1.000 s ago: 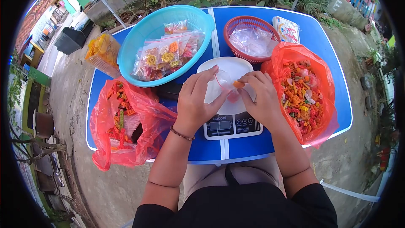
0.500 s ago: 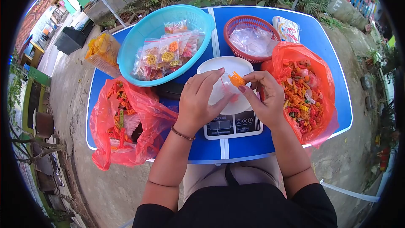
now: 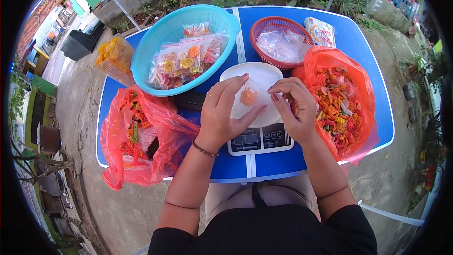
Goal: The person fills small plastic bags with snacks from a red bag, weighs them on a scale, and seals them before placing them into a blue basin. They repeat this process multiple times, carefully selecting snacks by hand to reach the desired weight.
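Over the white plate (image 3: 269,73) of a kitchen scale (image 3: 262,141), my left hand (image 3: 229,108) grips a small clear bag (image 3: 248,95) between thumb and fingers. An orange piece shows inside the bag. My right hand (image 3: 295,104) is just right of the bag, thumb and fingertips apart, with nothing visible between them. A red plastic bag (image 3: 365,99) full of orange, red and yellow pieces lies beside my right hand. Left of my left hand is another red plastic bag (image 3: 174,134) with similar pieces.
A light blue basin (image 3: 141,66) with filled small bags stands at the back left, beside a container of yellow pieces (image 3: 115,56). A red basket (image 3: 257,30) holds clear bags at the back right, next to a white packet (image 3: 321,33). A dark object (image 3: 191,101) lies near the basin.
The orange piece has gone from my right fingers into the small bag. My right fingers have opened, and the bag in my left hand now looks fuller.
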Demonstrator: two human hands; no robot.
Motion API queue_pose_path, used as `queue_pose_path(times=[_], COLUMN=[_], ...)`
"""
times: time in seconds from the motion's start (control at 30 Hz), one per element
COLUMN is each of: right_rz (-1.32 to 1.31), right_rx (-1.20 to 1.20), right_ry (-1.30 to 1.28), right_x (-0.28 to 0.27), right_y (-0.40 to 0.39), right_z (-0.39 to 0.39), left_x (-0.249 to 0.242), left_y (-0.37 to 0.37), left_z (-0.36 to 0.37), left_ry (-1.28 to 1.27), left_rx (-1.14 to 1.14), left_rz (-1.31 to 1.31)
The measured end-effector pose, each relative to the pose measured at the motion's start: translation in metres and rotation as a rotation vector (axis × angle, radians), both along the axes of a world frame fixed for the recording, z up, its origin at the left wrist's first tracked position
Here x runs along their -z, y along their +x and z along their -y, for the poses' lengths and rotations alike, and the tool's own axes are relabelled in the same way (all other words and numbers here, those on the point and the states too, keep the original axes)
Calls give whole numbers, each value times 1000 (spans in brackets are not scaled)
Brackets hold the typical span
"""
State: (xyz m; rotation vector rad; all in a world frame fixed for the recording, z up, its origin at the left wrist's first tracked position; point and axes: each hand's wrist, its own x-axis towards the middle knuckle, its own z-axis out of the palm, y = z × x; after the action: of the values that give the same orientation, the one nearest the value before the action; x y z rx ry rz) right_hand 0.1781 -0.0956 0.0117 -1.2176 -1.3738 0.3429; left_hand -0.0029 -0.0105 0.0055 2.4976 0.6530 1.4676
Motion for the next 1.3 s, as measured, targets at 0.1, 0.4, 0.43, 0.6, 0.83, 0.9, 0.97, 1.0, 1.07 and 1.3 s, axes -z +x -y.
queue_pose_path(times=[0.1, 0.4, 0.43, 0.6, 0.83, 0.9, 0.97, 1.0, 1.07, 1.3], right_rz=[101, 525, 514, 110, -136, 9, 66, 94, 167, 389], right_rx=[69, 23, 8, 11, 57, 74, 46, 29, -8, 103], right_ry=[-60, -126, -141, -92, 71, 22, 18, 15, 93, -43], right_x=[-1, 3, 4, 11, 13, 7, 1, 0, 0, 8], right_y=[1, 0, 3, 3, -3, -2, -2, -2, 2, 5], right_z=[-1, -4, -5, -6, -4, -2, 0, 1, -4, -7], left_x=[-2, 3, 1, 1, 1, 1, 1, 1, 2, 1], left_y=[-4, -6, -5, -1, 4, 4, 5, 5, 5, 0], left_z=[0, 0, 0, 0, 3, 4, 5, 5, 4, 1], left_ry=[-68, -390, -320, -30, -25, -46, -23, -13, -21, -91], left_rx=[14, 94, 71, -43, 5, 37, 39, 37, 44, -3], left_rz=[71, 313, 270, 35, -68, -56, -53, -52, -47, 96])
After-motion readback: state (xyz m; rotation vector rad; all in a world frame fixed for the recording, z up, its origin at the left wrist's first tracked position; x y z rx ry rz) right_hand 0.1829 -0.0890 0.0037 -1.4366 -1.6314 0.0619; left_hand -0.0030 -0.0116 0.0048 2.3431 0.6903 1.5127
